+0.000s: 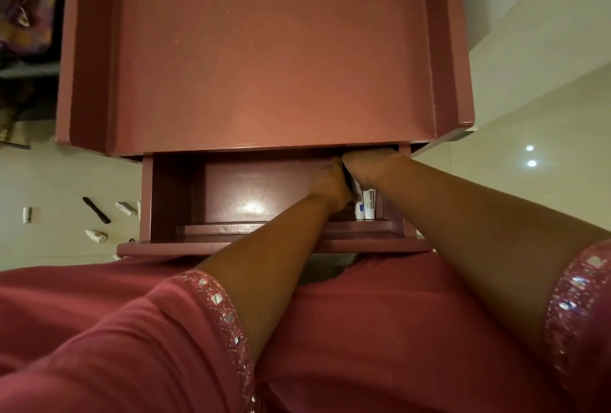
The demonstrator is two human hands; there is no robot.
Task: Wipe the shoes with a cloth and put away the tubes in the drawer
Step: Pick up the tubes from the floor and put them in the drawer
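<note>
Both hands, the left hand (330, 181) and the right hand (363, 164), reach into the open drawer (172, 194) beside the white tubes (365, 204), their grip hidden from view; such tubes look light and soft, best taken by the middle.

Head view, steeply downward, close over open drawer (231, 194).
</note>
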